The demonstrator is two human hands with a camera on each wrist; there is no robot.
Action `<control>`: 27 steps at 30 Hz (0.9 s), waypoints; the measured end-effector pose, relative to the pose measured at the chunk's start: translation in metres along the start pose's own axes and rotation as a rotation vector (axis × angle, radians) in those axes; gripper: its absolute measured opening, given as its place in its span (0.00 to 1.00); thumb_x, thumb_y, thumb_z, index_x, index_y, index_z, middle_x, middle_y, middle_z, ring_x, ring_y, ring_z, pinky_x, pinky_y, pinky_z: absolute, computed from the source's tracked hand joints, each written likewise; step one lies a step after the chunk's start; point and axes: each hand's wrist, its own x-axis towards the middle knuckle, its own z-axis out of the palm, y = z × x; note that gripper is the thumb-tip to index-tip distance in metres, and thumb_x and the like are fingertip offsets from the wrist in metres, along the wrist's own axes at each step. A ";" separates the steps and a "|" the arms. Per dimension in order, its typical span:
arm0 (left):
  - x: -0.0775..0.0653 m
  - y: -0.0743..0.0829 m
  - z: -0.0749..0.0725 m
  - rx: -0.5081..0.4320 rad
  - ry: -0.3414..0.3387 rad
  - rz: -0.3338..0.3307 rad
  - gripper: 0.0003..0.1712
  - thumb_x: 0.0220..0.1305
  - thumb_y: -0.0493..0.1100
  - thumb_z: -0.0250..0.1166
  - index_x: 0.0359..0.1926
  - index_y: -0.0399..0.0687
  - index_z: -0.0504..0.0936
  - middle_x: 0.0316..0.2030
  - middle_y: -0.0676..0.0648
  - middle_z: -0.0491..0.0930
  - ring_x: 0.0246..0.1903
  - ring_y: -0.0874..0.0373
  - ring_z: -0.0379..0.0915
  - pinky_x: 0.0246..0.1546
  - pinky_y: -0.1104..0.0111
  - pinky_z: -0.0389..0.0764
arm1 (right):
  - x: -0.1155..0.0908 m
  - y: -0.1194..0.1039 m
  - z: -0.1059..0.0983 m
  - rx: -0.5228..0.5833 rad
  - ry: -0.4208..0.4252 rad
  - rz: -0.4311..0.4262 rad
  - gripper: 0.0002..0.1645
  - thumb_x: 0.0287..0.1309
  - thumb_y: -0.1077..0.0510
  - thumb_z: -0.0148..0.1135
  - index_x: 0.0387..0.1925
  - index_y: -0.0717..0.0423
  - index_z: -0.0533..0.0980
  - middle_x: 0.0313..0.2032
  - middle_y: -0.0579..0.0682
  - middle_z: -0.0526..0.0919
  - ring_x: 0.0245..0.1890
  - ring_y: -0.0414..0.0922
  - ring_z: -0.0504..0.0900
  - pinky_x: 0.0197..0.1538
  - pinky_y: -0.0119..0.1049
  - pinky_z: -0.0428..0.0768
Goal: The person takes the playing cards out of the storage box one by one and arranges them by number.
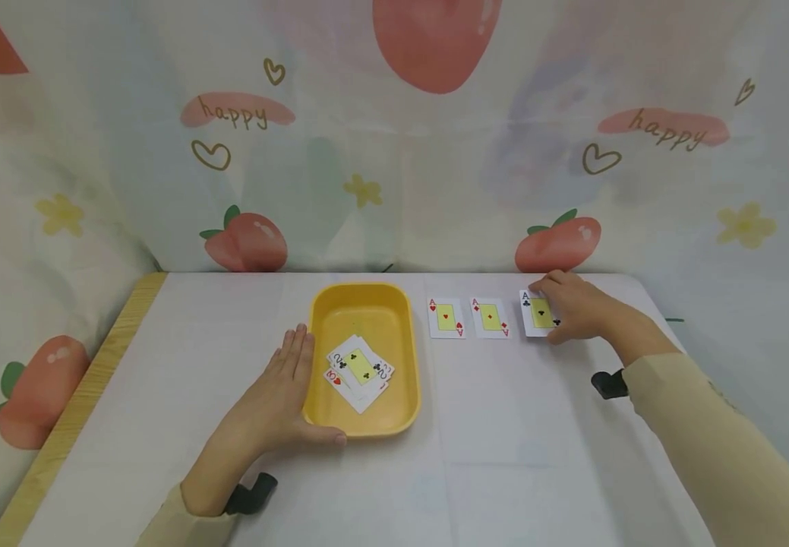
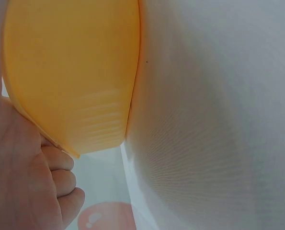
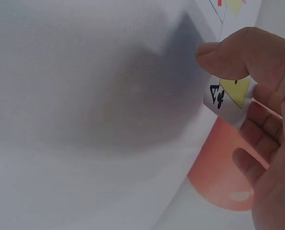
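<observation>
My right hand (image 1: 575, 308) pinches the ace of clubs (image 1: 534, 319) by its edges, thumb at the near side and fingers at the far side. In the right wrist view the thumb crosses the card's face, and part of the card (image 3: 235, 93) shows below it. To its left lie the ace of diamonds (image 1: 490, 317) and the ace of hearts (image 1: 446, 317), face up in a row. A yellow tray (image 1: 412, 380) has my left hand (image 1: 281, 399) against its left side, fingers straight along the rim, thumb by the near edge. Inside, a two of clubs (image 1: 360, 366) overlaps a hearts card (image 1: 358, 403).
A white cloth covers the table (image 1: 490, 456), with a wooden strip (image 1: 80, 403) bare along the left edge. Behind the table hangs a printed curtain (image 1: 435, 167) with fruit, hearts and flowers.
</observation>
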 end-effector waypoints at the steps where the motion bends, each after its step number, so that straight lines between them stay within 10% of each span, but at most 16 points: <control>1: 0.000 0.000 0.000 -0.001 -0.002 -0.003 0.83 0.24 0.86 0.56 0.71 0.39 0.35 0.71 0.41 0.31 0.70 0.49 0.26 0.67 0.56 0.46 | 0.001 0.001 0.001 0.001 -0.006 0.003 0.51 0.27 0.52 0.78 0.59 0.56 0.67 0.53 0.53 0.67 0.50 0.52 0.64 0.53 0.54 0.72; 17: 0.002 0.000 0.003 -0.006 0.008 0.003 0.83 0.24 0.86 0.56 0.71 0.39 0.34 0.71 0.41 0.31 0.70 0.49 0.26 0.67 0.56 0.47 | 0.007 -0.008 0.017 0.162 -0.154 -0.008 0.51 0.42 0.56 0.70 0.68 0.51 0.56 0.64 0.58 0.54 0.61 0.59 0.55 0.57 0.63 0.62; 27: 0.001 -0.001 0.002 -0.008 0.003 -0.001 0.84 0.23 0.86 0.57 0.71 0.39 0.34 0.71 0.41 0.31 0.70 0.48 0.27 0.67 0.55 0.47 | -0.018 -0.080 0.050 0.044 -0.046 -0.055 0.54 0.38 0.18 0.49 0.68 0.27 0.51 0.70 0.53 0.48 0.62 0.73 0.49 0.56 0.72 0.51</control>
